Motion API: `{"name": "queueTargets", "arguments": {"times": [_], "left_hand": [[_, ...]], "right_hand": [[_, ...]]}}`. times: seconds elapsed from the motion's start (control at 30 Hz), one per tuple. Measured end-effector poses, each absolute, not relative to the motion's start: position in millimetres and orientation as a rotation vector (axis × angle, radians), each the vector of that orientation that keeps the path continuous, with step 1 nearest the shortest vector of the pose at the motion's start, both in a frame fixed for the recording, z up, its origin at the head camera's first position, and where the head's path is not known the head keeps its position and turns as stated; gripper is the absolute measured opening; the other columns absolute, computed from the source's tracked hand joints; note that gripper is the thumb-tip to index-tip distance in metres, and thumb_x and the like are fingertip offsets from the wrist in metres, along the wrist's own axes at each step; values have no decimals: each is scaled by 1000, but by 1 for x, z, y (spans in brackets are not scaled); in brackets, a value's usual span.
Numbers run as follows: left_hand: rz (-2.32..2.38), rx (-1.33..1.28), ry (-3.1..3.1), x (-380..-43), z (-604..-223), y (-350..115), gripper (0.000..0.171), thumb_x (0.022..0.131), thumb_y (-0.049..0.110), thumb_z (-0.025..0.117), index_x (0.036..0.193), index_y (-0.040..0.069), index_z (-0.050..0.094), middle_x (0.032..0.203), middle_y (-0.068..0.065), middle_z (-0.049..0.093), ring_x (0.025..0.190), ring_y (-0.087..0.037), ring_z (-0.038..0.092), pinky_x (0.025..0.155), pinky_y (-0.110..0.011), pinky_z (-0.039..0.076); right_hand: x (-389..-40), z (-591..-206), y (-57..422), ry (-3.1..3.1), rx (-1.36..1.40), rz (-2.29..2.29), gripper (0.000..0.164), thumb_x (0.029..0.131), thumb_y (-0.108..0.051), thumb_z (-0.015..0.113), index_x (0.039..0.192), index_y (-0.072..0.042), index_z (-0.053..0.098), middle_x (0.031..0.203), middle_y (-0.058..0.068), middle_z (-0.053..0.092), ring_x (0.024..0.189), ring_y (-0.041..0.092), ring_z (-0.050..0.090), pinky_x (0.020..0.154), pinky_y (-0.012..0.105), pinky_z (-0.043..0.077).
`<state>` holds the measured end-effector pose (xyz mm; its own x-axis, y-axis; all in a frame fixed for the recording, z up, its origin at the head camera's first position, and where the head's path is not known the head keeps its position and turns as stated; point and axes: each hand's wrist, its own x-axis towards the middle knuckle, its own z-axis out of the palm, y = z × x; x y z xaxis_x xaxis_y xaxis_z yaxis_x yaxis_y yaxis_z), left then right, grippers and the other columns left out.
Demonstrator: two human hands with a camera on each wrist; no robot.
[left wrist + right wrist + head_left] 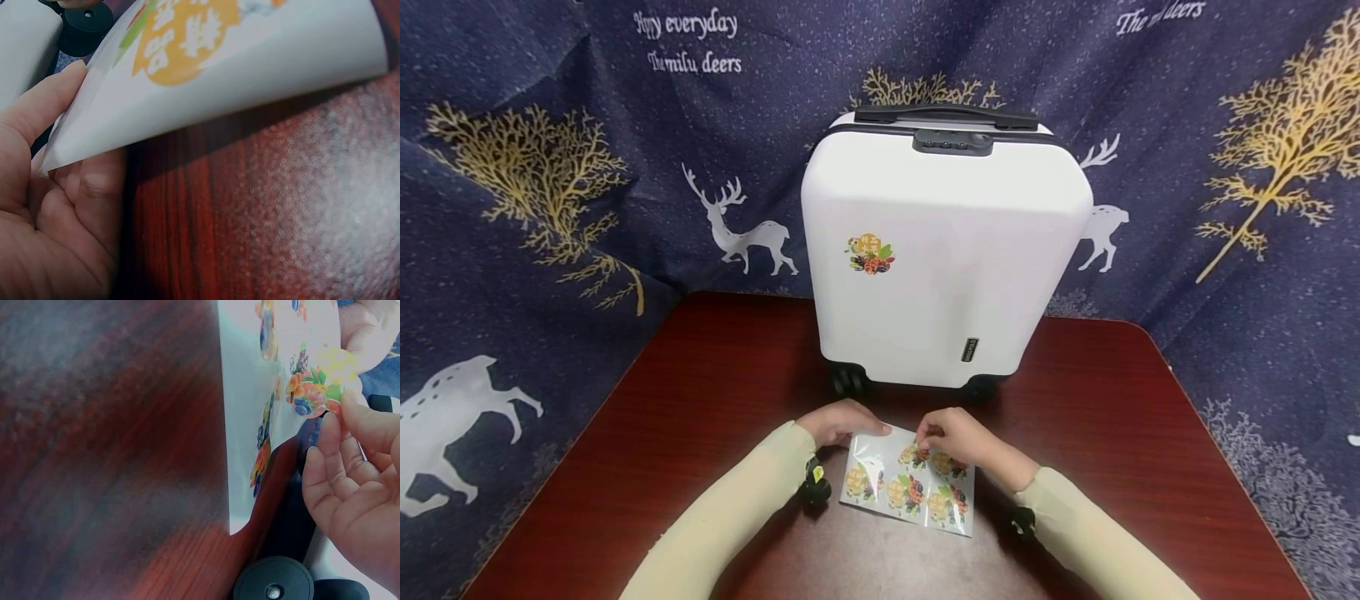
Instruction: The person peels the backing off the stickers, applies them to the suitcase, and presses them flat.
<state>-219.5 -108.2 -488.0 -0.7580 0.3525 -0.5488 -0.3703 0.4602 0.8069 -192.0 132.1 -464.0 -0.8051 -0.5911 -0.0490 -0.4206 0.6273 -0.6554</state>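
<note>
A white sticker sheet [880, 450] printed with several fruit stickers is tilted a little over the table. My left hand [847, 422] grips its upper left edge, thumb on top and fingers underneath, as the left wrist view also shows. Between the thumb and fingertips of my right hand [958, 435] is the edge of a fruit sticker [315, 390], pinched over the sheet's upper row. This sticker has a yellow patch, green leaves and red and blue fruit, and its pinched end stands up from the sheet. The sheet's upper left spot is bare white.
Behind the sheet a white suitcase [940, 275] stands upright on the dark red table [715, 392], its wheels close beyond my hands. A similar fruit sticker [871, 254] is on its upper left front. A dark blue cloth [647, 200] with deer and trees hangs behind.
</note>
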Motion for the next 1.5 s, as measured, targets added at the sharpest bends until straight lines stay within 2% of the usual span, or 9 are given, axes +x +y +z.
{"name": "queueTargets", "arguments": {"times": [0.8, 1.2, 1.5], "left_hand": [[1327, 1, 2041, -218, -486, -109, 29, 92, 21, 75, 107, -3, 77, 92, -9, 79, 77, -12, 71, 73, -30, 61], [1325, 9, 2031, -218, -488, -109, 29, 92, 22, 75, 107, -3, 77, 92, -9, 79, 77, -12, 71, 74, -29, 60], [1330, 18, 2040, -219, -489, -109, 28, 91, 23, 75, 106, -1, 77, 91, -7, 79, 77, -11, 71, 73, -28, 60]], "right_hand": [[-187, -466, 141, 2550, -800, -1046, 6, 91, -6, 73, 86, -5, 71, 81, 4, 73, 68, 0, 50, 61, 18, 45], [-185, -464, 144, 2552, -787, -1052, 6, 91, -8, 73, 86, -5, 71, 82, 4, 72, 69, 0, 49, 61, 19, 45], [-184, -465, 146, 2517, -740, -1090, 6, 92, -7, 72, 88, -4, 70, 81, 4, 70, 53, 3, 43, 50, 19, 41]]}}
